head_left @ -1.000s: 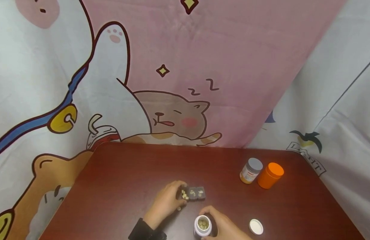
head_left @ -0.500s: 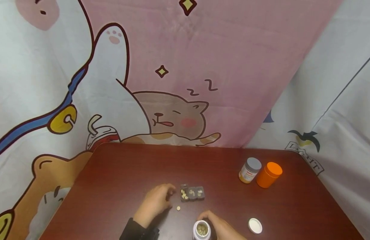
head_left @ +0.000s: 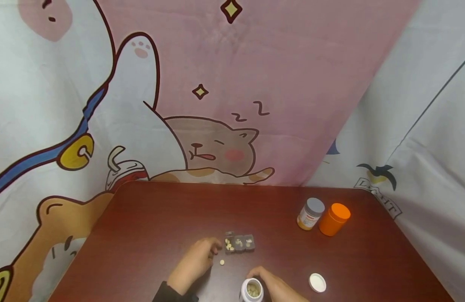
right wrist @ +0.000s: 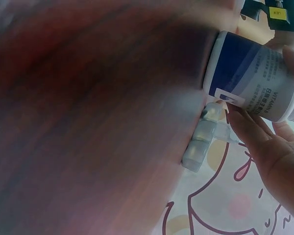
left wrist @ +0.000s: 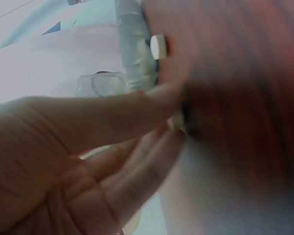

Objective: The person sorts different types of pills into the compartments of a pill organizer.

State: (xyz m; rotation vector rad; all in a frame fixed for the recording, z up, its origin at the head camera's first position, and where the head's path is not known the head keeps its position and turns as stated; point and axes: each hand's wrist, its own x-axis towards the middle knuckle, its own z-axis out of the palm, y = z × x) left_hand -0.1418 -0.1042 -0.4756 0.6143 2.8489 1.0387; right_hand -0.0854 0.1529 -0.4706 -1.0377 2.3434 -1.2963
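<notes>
In the left wrist view my left hand [left wrist: 88, 161] brings thumb and fingertips together low over the table, with a small pale tablet [left wrist: 177, 120] between them. Another round tablet [head_left: 222, 262] lies on the table just right of this hand. Beyond it sits a grey pill organizer [head_left: 239, 243]; its left compartment has the lid raised and several tablets inside. My right hand [head_left: 274, 285] grips a white vitamin bottle [head_left: 252, 290], uncapped and upright, with tablets visible through its mouth. The bottle's blue-and-white label [right wrist: 257, 73] faces the right wrist camera.
A white cap [head_left: 317, 283] lies upside down on the reddish-brown table [head_left: 172, 209], right of the bottle. Toward the back right stand a grey-lidded jar [head_left: 310, 214] and an orange bottle [head_left: 334, 219]. A cartoon-printed cloth [head_left: 292, 84] hangs behind the table.
My left hand has drawn back left from the organizer, uncovering its open compartment and the loose tablet, then eased slightly right again. My right hand still holds the bottle, slightly lower in view.
</notes>
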